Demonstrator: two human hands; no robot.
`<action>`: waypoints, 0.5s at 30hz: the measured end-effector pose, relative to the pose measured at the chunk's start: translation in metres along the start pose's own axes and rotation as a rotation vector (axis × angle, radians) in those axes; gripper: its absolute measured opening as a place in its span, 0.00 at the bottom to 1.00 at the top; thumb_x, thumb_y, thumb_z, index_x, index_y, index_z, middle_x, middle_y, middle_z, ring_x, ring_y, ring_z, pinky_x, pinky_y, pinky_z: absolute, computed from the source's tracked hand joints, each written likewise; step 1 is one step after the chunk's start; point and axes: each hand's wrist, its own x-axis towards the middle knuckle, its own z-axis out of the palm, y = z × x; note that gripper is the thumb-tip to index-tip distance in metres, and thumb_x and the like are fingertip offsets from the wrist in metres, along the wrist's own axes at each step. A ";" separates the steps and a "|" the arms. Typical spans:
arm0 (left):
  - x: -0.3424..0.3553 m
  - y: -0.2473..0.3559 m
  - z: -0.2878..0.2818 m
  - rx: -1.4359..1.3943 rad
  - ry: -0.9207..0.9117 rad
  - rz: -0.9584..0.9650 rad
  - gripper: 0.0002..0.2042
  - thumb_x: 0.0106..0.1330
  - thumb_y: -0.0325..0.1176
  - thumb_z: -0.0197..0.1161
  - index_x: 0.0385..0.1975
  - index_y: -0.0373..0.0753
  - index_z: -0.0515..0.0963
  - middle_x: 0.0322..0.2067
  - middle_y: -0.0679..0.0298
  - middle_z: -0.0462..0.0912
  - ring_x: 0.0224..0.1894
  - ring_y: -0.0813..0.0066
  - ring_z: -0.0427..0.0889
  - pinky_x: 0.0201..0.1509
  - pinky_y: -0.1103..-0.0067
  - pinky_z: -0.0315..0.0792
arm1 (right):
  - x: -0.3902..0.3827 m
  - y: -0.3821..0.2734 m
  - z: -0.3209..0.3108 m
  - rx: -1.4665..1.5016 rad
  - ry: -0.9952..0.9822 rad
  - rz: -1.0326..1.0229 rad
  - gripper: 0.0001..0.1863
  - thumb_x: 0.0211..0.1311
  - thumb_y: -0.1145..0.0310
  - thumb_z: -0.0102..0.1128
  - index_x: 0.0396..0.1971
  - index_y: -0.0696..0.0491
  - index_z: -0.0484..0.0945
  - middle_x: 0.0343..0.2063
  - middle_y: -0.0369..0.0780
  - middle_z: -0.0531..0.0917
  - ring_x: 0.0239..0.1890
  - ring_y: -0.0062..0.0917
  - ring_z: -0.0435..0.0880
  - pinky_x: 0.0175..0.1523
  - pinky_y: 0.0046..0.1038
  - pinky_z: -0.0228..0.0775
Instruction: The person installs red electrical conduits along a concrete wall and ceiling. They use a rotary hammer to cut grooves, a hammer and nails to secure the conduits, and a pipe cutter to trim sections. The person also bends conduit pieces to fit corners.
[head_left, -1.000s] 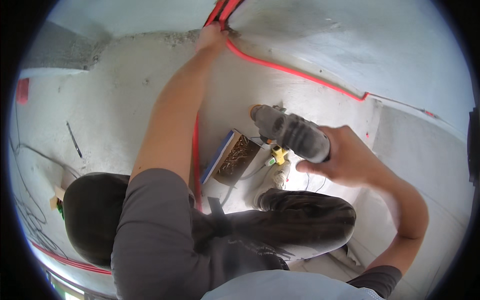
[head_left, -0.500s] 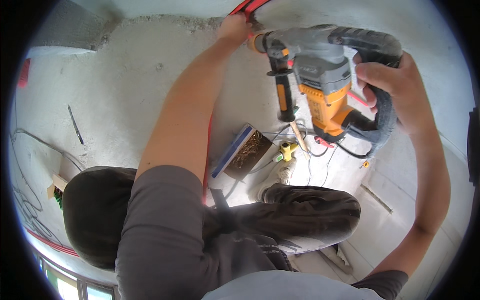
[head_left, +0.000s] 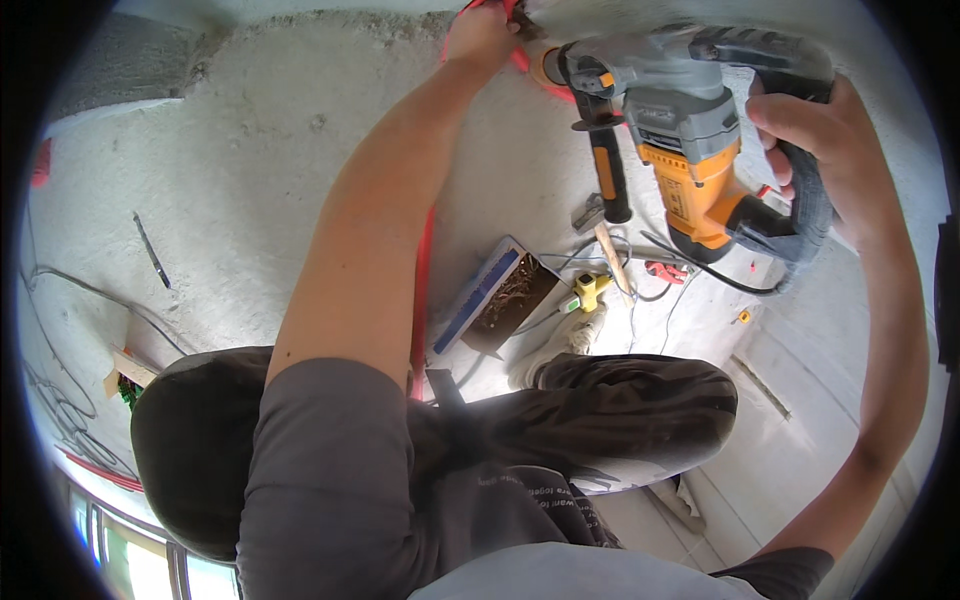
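Observation:
My right hand (head_left: 835,150) is wrapped round the black rear handle of a grey and orange rotary hammer (head_left: 690,170). The tool's front end points left, toward the wall's foot, and its black and orange side handle (head_left: 607,170) hangs down with no hand on it. At the top of the view my left arm reaches far forward, and my left hand (head_left: 482,35) is closed on a red pipe (head_left: 519,58). The fingertips and the spot past the hammer's nose are partly hidden. Beneath my left arm, another red length (head_left: 424,270) runs along the floor.
An open box of screws or nails (head_left: 500,295) lies beside a yellow-green tool (head_left: 590,290), a hammer (head_left: 612,255), red-handled pliers (head_left: 667,271) and a small tape measure (head_left: 742,317). Left are a dark thin tool (head_left: 152,250), loose cables (head_left: 75,420) and a small carton (head_left: 128,375).
The rotary hammer has shifted slightly right in my right hand. My left hand has also moved a little right and up in the view, still at the red pipe.

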 end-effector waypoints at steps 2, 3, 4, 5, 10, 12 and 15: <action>0.001 -0.009 -0.008 0.043 0.088 -0.007 0.15 0.65 0.37 0.66 0.46 0.36 0.79 0.44 0.43 0.84 0.49 0.47 0.84 0.54 0.58 0.78 | 0.001 -0.016 0.012 0.028 0.145 -0.126 0.17 0.58 0.53 0.67 0.29 0.53 0.77 0.13 0.34 0.72 0.17 0.16 0.73 0.22 0.21 0.64; 0.001 -0.003 -0.004 0.043 0.109 0.016 0.15 0.65 0.36 0.66 0.47 0.36 0.79 0.43 0.42 0.83 0.49 0.46 0.83 0.54 0.58 0.78 | 0.003 -0.014 0.005 -0.021 0.087 -0.093 0.17 0.58 0.53 0.67 0.28 0.53 0.78 0.13 0.34 0.72 0.17 0.16 0.74 0.23 0.21 0.65; 0.006 -0.008 0.003 0.078 0.139 0.072 0.14 0.64 0.37 0.67 0.42 0.34 0.79 0.41 0.43 0.84 0.47 0.45 0.84 0.52 0.58 0.78 | 0.015 -0.007 -0.005 -0.064 0.025 -0.063 0.17 0.59 0.54 0.67 0.27 0.54 0.78 0.13 0.35 0.72 0.18 0.16 0.74 0.23 0.22 0.65; 0.013 -0.020 0.015 0.109 0.168 0.129 0.14 0.63 0.38 0.69 0.38 0.33 0.80 0.38 0.44 0.84 0.45 0.44 0.84 0.50 0.58 0.78 | 0.019 -0.003 -0.012 -0.107 -0.037 -0.032 0.17 0.59 0.54 0.67 0.25 0.54 0.79 0.12 0.35 0.72 0.18 0.17 0.74 0.23 0.22 0.65; 0.025 -0.045 0.026 0.195 0.225 0.185 0.14 0.62 0.39 0.70 0.34 0.33 0.80 0.37 0.46 0.85 0.43 0.44 0.84 0.48 0.58 0.78 | 0.026 -0.046 -0.017 0.192 -0.141 -0.038 0.14 0.52 0.82 0.64 0.40 0.65 0.76 0.22 0.44 0.82 0.19 0.27 0.80 0.25 0.27 0.70; 0.023 -0.043 0.025 0.185 0.197 0.176 0.14 0.62 0.39 0.70 0.35 0.33 0.81 0.38 0.46 0.85 0.43 0.44 0.84 0.49 0.58 0.78 | 0.025 -0.047 -0.020 0.259 -0.202 -0.064 0.13 0.52 0.82 0.63 0.39 0.65 0.76 0.22 0.44 0.82 0.19 0.26 0.79 0.25 0.27 0.70; 0.021 -0.042 0.024 0.195 0.233 0.163 0.13 0.62 0.39 0.70 0.35 0.33 0.81 0.37 0.46 0.85 0.44 0.45 0.84 0.49 0.58 0.78 | 0.032 -0.049 -0.013 0.228 -0.148 0.006 0.13 0.51 0.83 0.63 0.39 0.65 0.77 0.22 0.43 0.82 0.17 0.25 0.78 0.24 0.27 0.70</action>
